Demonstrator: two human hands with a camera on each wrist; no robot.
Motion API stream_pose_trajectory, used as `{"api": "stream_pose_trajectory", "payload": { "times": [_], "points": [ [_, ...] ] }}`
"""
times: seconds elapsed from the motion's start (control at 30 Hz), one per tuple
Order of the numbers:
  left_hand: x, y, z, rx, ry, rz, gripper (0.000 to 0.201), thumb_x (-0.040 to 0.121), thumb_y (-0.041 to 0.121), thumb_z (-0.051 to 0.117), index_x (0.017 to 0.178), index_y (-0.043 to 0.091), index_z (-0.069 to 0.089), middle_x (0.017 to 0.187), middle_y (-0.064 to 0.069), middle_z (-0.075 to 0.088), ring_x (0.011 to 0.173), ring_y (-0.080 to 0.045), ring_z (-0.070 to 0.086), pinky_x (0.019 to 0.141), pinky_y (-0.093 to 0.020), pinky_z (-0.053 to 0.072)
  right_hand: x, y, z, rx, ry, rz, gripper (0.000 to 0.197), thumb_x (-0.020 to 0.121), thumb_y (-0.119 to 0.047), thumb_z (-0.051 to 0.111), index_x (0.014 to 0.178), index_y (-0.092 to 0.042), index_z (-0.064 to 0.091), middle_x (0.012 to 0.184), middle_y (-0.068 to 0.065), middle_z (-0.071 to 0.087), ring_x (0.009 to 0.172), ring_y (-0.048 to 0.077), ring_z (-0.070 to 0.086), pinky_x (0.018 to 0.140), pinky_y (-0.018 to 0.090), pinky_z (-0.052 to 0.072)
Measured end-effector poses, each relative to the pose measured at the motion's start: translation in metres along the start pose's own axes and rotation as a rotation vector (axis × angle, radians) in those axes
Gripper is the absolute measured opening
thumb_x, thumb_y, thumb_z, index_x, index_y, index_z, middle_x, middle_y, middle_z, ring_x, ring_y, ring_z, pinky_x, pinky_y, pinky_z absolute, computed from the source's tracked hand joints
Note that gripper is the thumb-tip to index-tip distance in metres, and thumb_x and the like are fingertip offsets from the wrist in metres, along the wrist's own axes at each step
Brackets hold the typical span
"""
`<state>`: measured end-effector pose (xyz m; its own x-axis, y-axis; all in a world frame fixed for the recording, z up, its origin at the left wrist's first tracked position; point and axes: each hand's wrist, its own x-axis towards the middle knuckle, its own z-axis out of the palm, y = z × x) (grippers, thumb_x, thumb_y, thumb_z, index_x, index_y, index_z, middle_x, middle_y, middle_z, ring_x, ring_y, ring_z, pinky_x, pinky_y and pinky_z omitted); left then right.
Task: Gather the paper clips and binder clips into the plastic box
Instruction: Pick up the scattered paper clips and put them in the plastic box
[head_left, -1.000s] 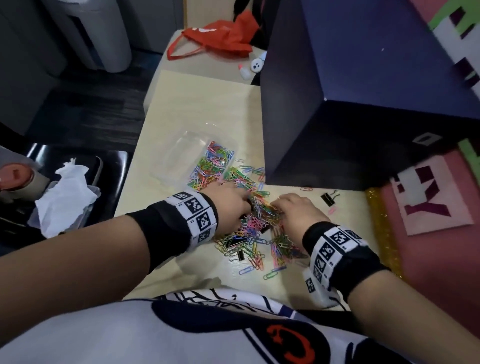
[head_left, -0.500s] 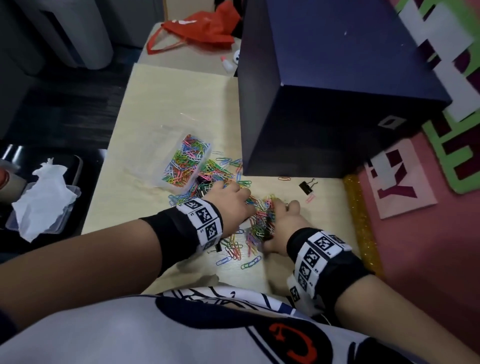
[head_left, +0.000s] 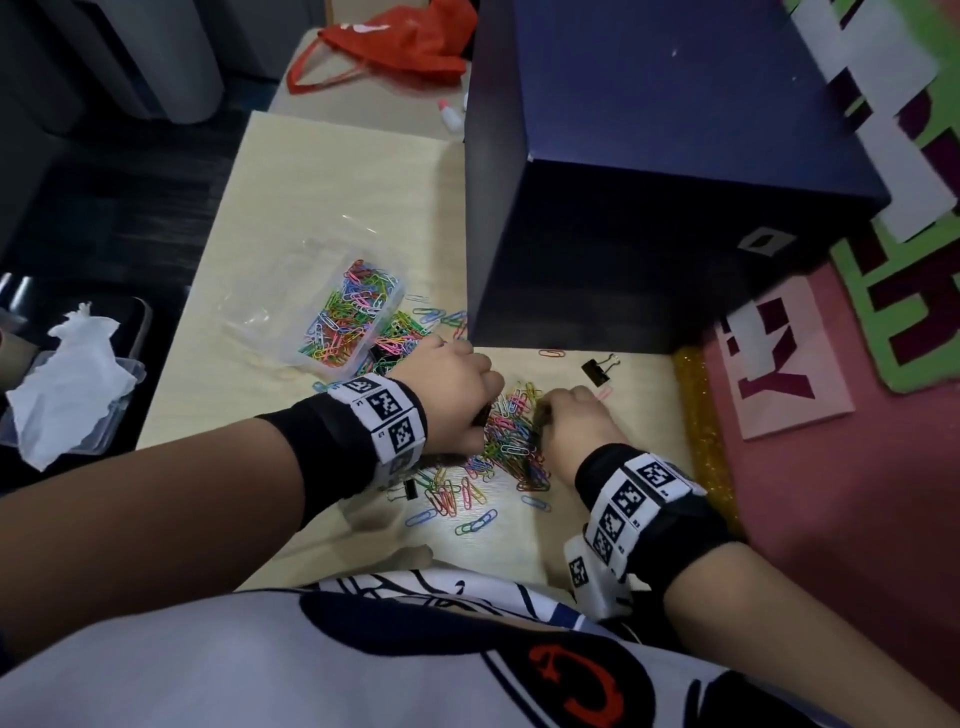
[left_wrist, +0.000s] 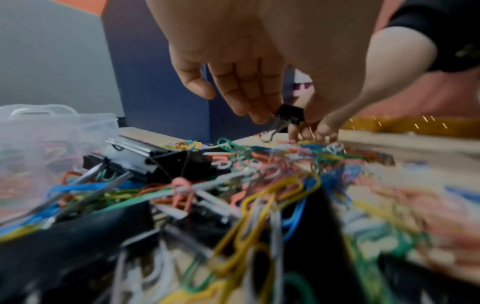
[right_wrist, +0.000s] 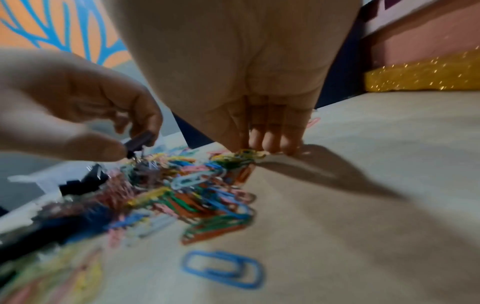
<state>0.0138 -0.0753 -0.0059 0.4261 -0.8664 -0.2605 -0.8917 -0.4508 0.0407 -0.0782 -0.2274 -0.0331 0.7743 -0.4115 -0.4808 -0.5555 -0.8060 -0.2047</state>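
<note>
A clear plastic box (head_left: 358, 312), partly filled with coloured paper clips, stands on the pale table (head_left: 322, 171). A heap of paper clips (head_left: 514, 436) lies between my hands. My left hand (left_wrist: 283, 119) pinches a small black binder clip (left_wrist: 289, 116) just above the heap; the same binder clip (right_wrist: 139, 142) also shows in the right wrist view. My right hand (right_wrist: 270, 144) has straight fingers, their tips pressing on the heap's right edge. Another black binder clip (head_left: 597, 370) lies to the right by the dark box. Larger binder clips (left_wrist: 135, 156) lie among the paper clips near the plastic box.
A big dark blue box (head_left: 649, 156) fills the table's far right, right behind the heap. Loose clips (head_left: 457, 499) lie scattered towards me. A red bag (head_left: 395, 41) and a small bottle (head_left: 451, 115) sit at the back. A container with tissue (head_left: 67, 374) stands off the table's left.
My two hands have drawn closer together, bunching the paper clips into a tighter heap between them. The head camera has shifted, so the plastic box sits further left.
</note>
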Motion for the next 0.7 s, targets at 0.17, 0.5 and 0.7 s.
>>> {"api": "stream_pose_trajectory", "payload": {
  "times": [0.17, 0.5, 0.7],
  "points": [
    [0.002, -0.002, -0.01, -0.287, 0.043, -0.084, 0.042, 0.077, 0.04, 0.063, 0.112, 0.021, 0.053, 0.094, -0.003, 0.063, 0.09, -0.027, 0.058, 0.077, -0.032, 0.048, 0.005, 0.009, -0.005, 0.025, 0.132, 0.152, 0.036, 0.091, -0.007, 0.04, 0.126, -0.009, 0.049, 0.134, 0.011, 0.038, 0.122, 0.03, 0.039, 0.099, 0.034, 0.038],
    [0.006, -0.014, -0.002, -0.443, 0.1, -0.159, 0.029, 0.084, 0.032, 0.062, 0.11, 0.019, 0.056, 0.102, -0.003, 0.065, 0.093, -0.023, 0.059, 0.077, -0.03, 0.049, 0.02, -0.012, -0.019, 0.031, 0.038, -0.066, 0.048, 0.088, -0.005, 0.044, 0.135, -0.016, 0.046, 0.139, 0.007, 0.037, 0.131, 0.027, 0.038, 0.108, 0.034, 0.035],
    [0.004, -0.021, 0.002, -0.41, 0.126, -0.189, 0.022, 0.089, 0.035, 0.059, 0.104, 0.018, 0.058, 0.103, -0.003, 0.062, 0.093, -0.022, 0.058, 0.074, -0.027, 0.04, 0.021, -0.009, -0.014, -0.114, 0.008, -0.171, 0.065, 0.083, 0.0, 0.05, 0.143, -0.018, 0.036, 0.145, 0.005, 0.032, 0.132, 0.026, 0.033, 0.109, 0.036, 0.034]
  ]
}}
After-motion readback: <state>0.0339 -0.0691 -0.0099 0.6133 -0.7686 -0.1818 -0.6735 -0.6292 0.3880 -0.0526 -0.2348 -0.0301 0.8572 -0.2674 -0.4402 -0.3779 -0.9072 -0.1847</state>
